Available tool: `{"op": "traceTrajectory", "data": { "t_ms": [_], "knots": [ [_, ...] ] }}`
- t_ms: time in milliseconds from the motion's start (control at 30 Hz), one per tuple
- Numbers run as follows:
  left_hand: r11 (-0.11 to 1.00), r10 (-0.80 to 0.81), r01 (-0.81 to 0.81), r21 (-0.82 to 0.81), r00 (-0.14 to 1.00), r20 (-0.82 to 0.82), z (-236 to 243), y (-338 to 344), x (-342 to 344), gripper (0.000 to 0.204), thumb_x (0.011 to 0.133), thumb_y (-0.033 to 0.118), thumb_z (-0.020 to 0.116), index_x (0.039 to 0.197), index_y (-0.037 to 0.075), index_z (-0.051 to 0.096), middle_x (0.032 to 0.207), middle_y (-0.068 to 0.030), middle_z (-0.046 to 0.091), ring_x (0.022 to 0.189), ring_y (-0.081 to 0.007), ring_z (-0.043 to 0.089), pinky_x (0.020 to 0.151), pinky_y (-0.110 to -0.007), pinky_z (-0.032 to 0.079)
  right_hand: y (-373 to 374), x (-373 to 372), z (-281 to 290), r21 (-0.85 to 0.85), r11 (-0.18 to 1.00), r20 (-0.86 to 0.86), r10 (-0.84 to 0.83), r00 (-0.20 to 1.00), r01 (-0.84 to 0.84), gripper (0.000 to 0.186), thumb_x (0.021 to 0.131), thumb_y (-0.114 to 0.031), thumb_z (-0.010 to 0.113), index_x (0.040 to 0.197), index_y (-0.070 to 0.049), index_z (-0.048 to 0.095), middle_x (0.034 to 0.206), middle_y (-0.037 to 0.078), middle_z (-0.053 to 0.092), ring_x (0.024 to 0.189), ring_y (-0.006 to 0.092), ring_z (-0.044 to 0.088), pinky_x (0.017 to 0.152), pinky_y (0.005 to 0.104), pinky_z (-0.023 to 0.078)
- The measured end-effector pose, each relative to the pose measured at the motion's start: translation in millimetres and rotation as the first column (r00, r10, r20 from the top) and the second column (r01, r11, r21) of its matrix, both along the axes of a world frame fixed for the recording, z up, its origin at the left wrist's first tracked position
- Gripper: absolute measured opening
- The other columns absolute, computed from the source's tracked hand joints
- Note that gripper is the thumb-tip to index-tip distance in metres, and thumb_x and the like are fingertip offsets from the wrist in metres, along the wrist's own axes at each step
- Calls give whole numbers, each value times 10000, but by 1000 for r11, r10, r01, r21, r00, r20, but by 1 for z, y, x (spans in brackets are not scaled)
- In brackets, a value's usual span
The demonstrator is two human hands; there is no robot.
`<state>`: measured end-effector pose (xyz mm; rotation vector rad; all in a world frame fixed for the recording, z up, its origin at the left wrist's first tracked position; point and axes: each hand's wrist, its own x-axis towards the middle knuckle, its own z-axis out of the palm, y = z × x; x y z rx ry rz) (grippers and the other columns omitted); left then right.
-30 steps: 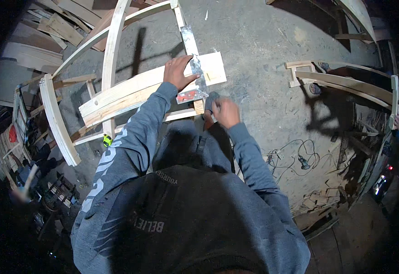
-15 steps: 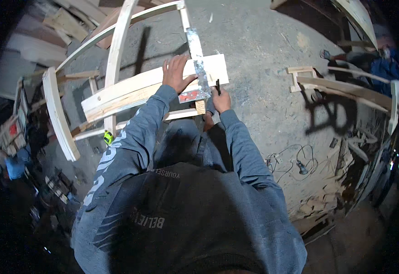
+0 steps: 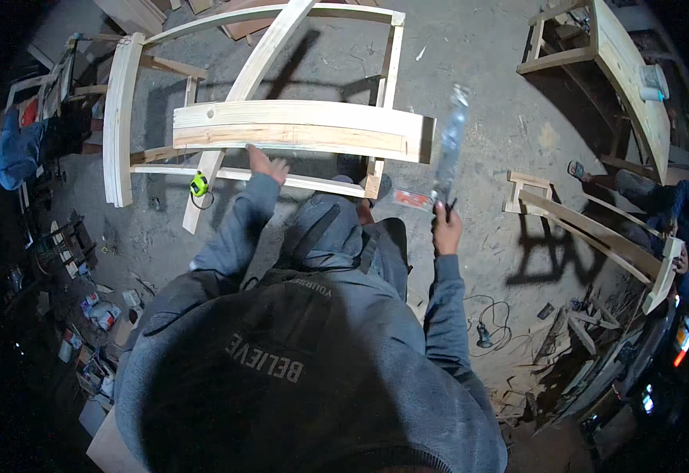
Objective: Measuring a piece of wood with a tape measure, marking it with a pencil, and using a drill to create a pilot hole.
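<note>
A pale wooden board (image 3: 305,126) with slightly curved edges lies across a wooden frame (image 3: 254,67). At its near edge is my left hand (image 3: 268,166), open with the fingers apart; one digit reaches the edge, and whether it presses there I cannot tell. My right hand (image 3: 445,230) is closed on the corner of a carpenter's square (image 3: 448,150), whose worn metal blade points away from me beyond the board's right end. The square's shorter, red-marked arm extends left. A thin dark marking tool (image 3: 452,203) sticks up from the same hand.
A green tape measure (image 3: 199,184) rests on a slanted frame bar. To the left stands a thick curved wooden piece (image 3: 121,122). Another person's hand (image 3: 682,260) touches a wooden frame (image 3: 589,229) at right. A cable (image 3: 484,335) lies coiled on the floor.
The square has come off the board and moved right in my right hand. My left hand has shifted from the board's top to its near edge. The view has turned somewhat.
</note>
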<state>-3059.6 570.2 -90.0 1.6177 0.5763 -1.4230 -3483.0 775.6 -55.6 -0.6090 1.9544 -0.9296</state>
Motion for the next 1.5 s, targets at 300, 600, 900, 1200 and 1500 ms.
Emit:
{"op": "traceTrajectory", "data": {
  "t_ms": [300, 600, 900, 1200, 1500],
  "knots": [
    [886, 425, -382, -263, 896, 130, -88, -51, -24, 854, 982, 743, 72, 1623, 211, 259, 1670, -76, 285, 1527, -309, 291, 1250, -555, 209, 60, -21, 22, 7, 981, 33, -194, 981, 193, 311, 1025, -328, 652, 892, -46, 666, 622, -70, 478, 504, 36, 391, 456, 262, 290],
    [761, 420, -461, -457, 886, -194, -93, -23, -33, 682, 920, 737, 290, 977, 165, 656, 858, -39, 652, 864, -315, 663, 871, -623, 533, 90, -11, 25, 99, 968, 72, -237, 969, 229, 316, 1021, -330, 652, 867, -54, 650, 636, -64, 493, 497, 43, 405, 451, 265, 309],
    [639, -639, 756, -143, 625, 448, 8, 60, -25, 508, 1062, 442, 512, 1248, -26, 578, 1172, -167, 629, 1055, -293, 616, 900, -433, 539, 82, -27, -3, -55, 967, 43, -245, 968, 248, 269, 1032, -265, 625, 1085, -8, 686, 768, -34, 581, 574, 55, 475, 488, 263, 366],
    [-259, 78, 655, 710, -718, 692, 40, -109, -26, 959, 691, 447, 889, 1500, 161, 459, 1289, -178, 560, 1198, -382, 550, 1036, -504, 434, 51, -34, -29, 8, 950, 77, -311, 947, 312, 357, 1025, -152, 599, 1345, 3, 564, 949, 57, 669, 761, 114, 594, 653, 279, 485],
    [-896, -394, 440, 59, -848, 355, 18, -194, -26, 1018, 683, 460, 927, 1539, 168, 461, 1438, -129, 587, 1308, -267, 550, 1083, -379, 436, 67, -53, -32, -32, 942, -15, -334, 942, 334, 311, 1005, -115, 588, 1281, 16, 645, 1114, 109, 723, 1005, 177, 655, 897, 322, 510]
  ]
}}
